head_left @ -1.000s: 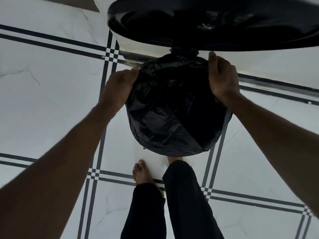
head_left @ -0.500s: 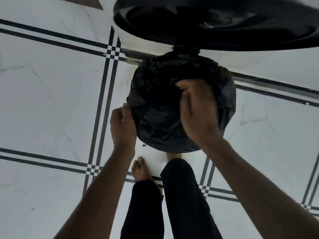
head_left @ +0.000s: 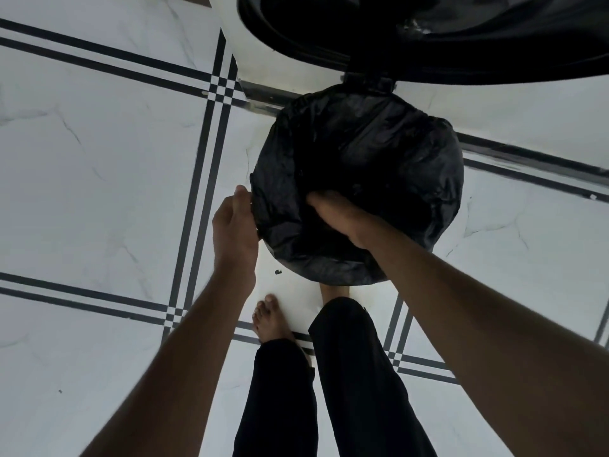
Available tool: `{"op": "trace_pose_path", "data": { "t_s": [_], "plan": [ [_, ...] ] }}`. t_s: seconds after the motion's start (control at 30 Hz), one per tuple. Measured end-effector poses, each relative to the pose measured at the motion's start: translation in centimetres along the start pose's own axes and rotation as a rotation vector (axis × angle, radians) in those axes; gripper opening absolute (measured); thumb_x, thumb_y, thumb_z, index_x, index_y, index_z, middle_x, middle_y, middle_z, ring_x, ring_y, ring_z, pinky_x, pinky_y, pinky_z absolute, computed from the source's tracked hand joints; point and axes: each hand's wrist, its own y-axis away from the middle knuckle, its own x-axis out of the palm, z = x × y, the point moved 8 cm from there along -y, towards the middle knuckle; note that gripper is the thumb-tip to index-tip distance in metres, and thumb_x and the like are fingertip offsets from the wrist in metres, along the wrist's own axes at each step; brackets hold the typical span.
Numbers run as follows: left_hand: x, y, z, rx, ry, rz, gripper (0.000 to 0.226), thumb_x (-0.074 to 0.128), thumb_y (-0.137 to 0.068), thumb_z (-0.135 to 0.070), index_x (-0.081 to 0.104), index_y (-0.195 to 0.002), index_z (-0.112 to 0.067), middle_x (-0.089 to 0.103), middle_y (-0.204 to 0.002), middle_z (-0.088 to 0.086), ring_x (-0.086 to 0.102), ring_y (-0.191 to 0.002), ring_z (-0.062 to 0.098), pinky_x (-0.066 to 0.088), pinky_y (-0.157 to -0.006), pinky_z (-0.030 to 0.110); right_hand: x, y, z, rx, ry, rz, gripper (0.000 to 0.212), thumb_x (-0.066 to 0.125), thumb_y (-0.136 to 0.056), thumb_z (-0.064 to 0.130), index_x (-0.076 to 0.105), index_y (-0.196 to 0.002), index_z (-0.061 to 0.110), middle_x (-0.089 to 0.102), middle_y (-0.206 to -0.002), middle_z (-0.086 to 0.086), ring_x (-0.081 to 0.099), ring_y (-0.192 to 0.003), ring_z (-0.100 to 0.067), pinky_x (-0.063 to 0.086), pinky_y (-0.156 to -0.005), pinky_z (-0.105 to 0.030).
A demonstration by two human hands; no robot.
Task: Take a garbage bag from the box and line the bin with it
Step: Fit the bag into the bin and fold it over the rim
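A black garbage bag point(head_left: 379, 153) is draped over the round bin and covers its mouth and rim; the bin's body is hidden under the plastic. The bin's black lid point(head_left: 428, 34) stands raised behind it on its hinge. My left hand point(head_left: 234, 227) presses against the bag at the bin's near left edge, fingers curled on the plastic there. My right hand point(head_left: 336, 212) reaches down inside the bag's opening; its fingers are buried in the dark plastic, so its grip cannot be made out.
The bin stands on a white marble-look floor point(head_left: 99, 176) with black double lines. My bare left foot point(head_left: 268, 316) and dark trouser legs point(head_left: 349, 374) are just in front of the bin; the right foot goes under its front edge.
My right hand has left the bin's far right rim, crossed over the top and sunk into the bag. My left hand slid from the far left rim toward me along the edge.
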Motion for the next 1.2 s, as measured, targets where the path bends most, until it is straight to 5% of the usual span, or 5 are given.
{"op": "trace_pose_path", "data": {
  "t_s": [0.17, 0.53, 0.8, 1.0, 1.2],
  "plan": [
    [-0.3, 0.4, -0.4, -0.006, -0.002, -0.055, 0.027, 0.042, -0.104, -0.037, 0.059, -0.099, -0.017, 0.065, -0.098, 0.004, 0.064, -0.092, 0.02, 0.055, -0.085, 0.037, -4.3, 1.6, 1.9, -0.121, 0.074, -0.184, 0.024, 0.05, -0.081, 0.038, 0.069, -0.088, 0.026, 0.074, -0.095, -0.004, 0.069, -0.092, -0.024, 0.055, -0.092, -0.044],
    [0.1, 0.4, 0.2, -0.105, 0.041, -0.015, 0.035, 0.042, -0.105, -0.036, 0.068, -0.1, -0.013, 0.07, -0.094, 0.002, 0.068, -0.089, 0.017, 0.055, -0.075, 0.029, -0.1, 2.7, 1.2, -0.116, 0.05, -0.033, 0.078, 0.045, -0.094, 0.065, 0.02, -0.158, 0.028, 0.023, -0.164, 0.003, 0.023, -0.15, -0.02, 0.014, -0.12, -0.035],
    [-0.5, 1.1, 1.2, -0.222, 0.005, 0.061, 0.048, 0.036, -0.105, -0.048, 0.066, -0.084, -0.018, 0.071, -0.094, -0.001, 0.066, -0.102, 0.014, 0.05, -0.101, 0.037, 0.9, 2.8, 0.7, -0.093, 0.191, 0.046, 0.061, 0.032, -0.1, 0.06, 0.053, -0.142, 0.02, 0.052, -0.147, -0.005, 0.043, -0.137, -0.025, 0.027, -0.108, -0.032],
    [0.0, 2.6, 1.5, -0.311, 0.088, 0.106, 0.051, 0.033, -0.104, -0.055, 0.062, -0.111, -0.015, 0.069, -0.106, 0.003, 0.066, -0.101, 0.02, 0.051, -0.095, 0.039, -2.8, 5.2, 2.1, -0.36, 0.25, -0.254, 0.035, 0.039, -0.105, 0.038, 0.063, -0.117, 0.016, 0.068, -0.114, -0.006, 0.061, -0.111, -0.026, 0.042, -0.092, -0.031],
    [-0.2, 2.8, 2.1, -0.365, 0.101, 0.091, 0.055, 0.031, -0.103, -0.058, 0.063, -0.112, -0.014, 0.069, -0.109, 0.005, 0.066, -0.1, 0.02, 0.05, -0.097, 0.038, -1.5, 5.1, -0.2, -0.2, 0.347, 0.045, 0.053, 0.032, -0.103, 0.056, 0.055, -0.138, 0.024, 0.059, -0.138, -0.006, 0.051, -0.131, -0.027, 0.031, -0.098, -0.025]
  ]
}}
